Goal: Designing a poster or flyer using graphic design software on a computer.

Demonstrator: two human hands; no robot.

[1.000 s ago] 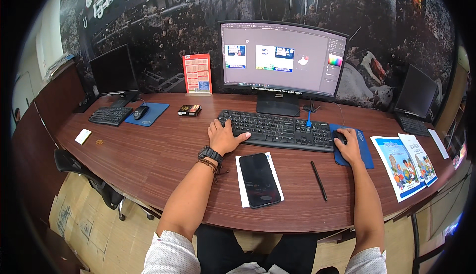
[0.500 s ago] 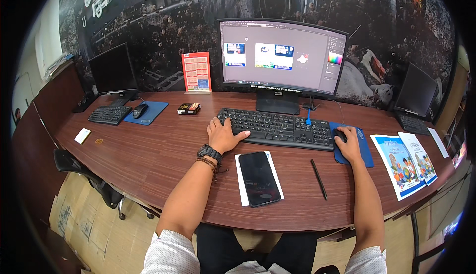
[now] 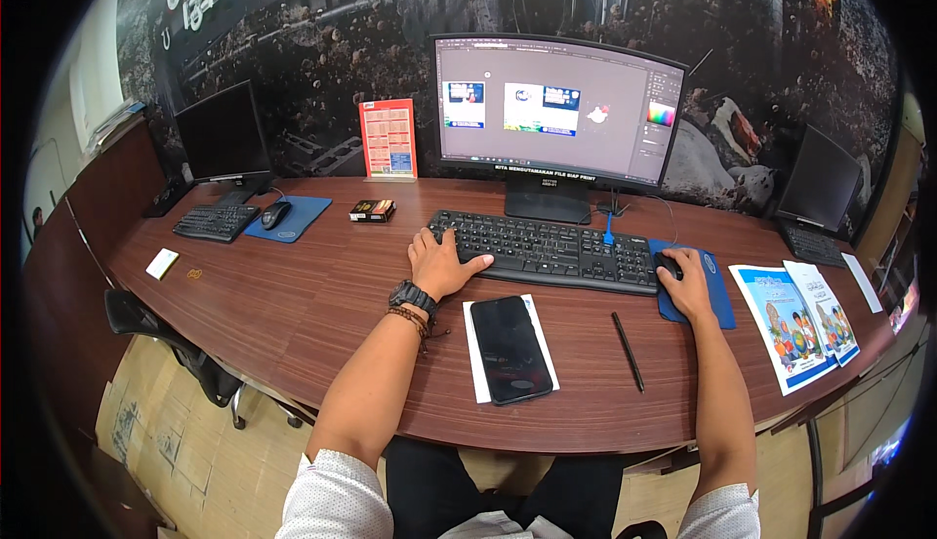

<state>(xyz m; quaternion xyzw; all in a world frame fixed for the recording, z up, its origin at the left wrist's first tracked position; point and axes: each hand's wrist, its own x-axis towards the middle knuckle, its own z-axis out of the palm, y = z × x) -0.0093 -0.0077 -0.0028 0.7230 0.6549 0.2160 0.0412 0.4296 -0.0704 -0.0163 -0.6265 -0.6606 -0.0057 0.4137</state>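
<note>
In the middle of the frame we have our left hand (image 3: 436, 266) resting on the left end of the black keyboard (image 3: 556, 254), its fingers loosely spread and clasping nothing, the thumb stretched out along the near edge. On that wrist we wear a dark watch (image 3: 413, 296) and a beaded bracelet (image 3: 420, 322). Right of centre, our right hand (image 3: 689, 287) is curved over the black mouse (image 3: 670, 266), the fingers curled around it, and the mouse sits on a blue mouse pad (image 3: 720, 300) just beside the keyboard's right end. Behind the keyboard, in the upper centre, we see a curved monitor (image 3: 556, 100) lit with a grey workspace and several coloured layouts.

Between our forearms, at lower centre, a dark phone (image 3: 511, 351) lies on a white sheet (image 3: 478, 375), and a slim black pen (image 3: 628, 352) lies apart from it, to its right. On the right side of the frame we find a blue-bordered booklet (image 3: 781, 324) partly under a second, paler one. Left of centre a small dark box (image 3: 373, 210) lies on the brown desk (image 3: 312, 285), in front of an upright red-and-white card (image 3: 389, 139); a dark-screened display (image 3: 220, 132) stands at upper left
</note>
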